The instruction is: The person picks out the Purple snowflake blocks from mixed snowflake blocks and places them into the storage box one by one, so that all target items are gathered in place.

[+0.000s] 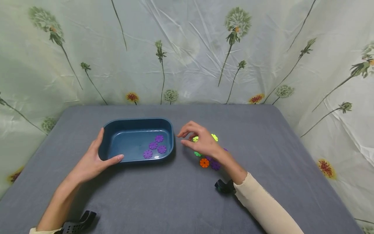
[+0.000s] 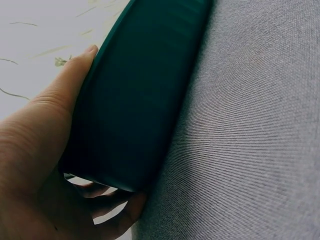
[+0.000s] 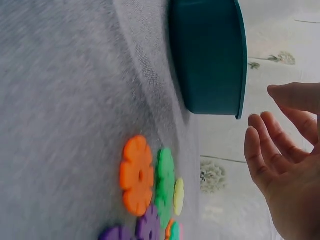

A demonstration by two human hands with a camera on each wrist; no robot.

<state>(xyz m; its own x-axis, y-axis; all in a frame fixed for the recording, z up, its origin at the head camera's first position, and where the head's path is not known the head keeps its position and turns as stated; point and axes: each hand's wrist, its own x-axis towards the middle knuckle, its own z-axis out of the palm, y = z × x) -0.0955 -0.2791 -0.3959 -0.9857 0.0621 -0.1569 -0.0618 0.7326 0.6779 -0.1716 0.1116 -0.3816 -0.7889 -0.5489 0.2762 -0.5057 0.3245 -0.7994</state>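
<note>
A dark blue oval-cornered plastic tub (image 1: 125, 143) stands on the cloth-covered table, with several purple flower-shaped discs (image 1: 153, 145) lying at the right of its floor. My left hand (image 1: 90, 161) grips the tub's left end, thumb along the near side and fingers round the end wall; the left wrist view shows the thumb tip (image 2: 90, 52) by the rim. Just right of the tub, my right hand (image 1: 201, 139) hovers with bent fingers, thumb and index apart and nothing between them. Beneath it lie loose discs, including an orange disc (image 1: 204, 162) and a green disc (image 3: 165, 187), partly hidden by the hand.
A grey cloth (image 1: 163, 198) covers the table. Yellow-green discs (image 1: 214, 137) and purple discs (image 1: 215, 165) lie scattered around the orange one. Behind the table hangs a pale curtain (image 1: 193, 48) with a dandelion print. Dark straps sit on both wrists.
</note>
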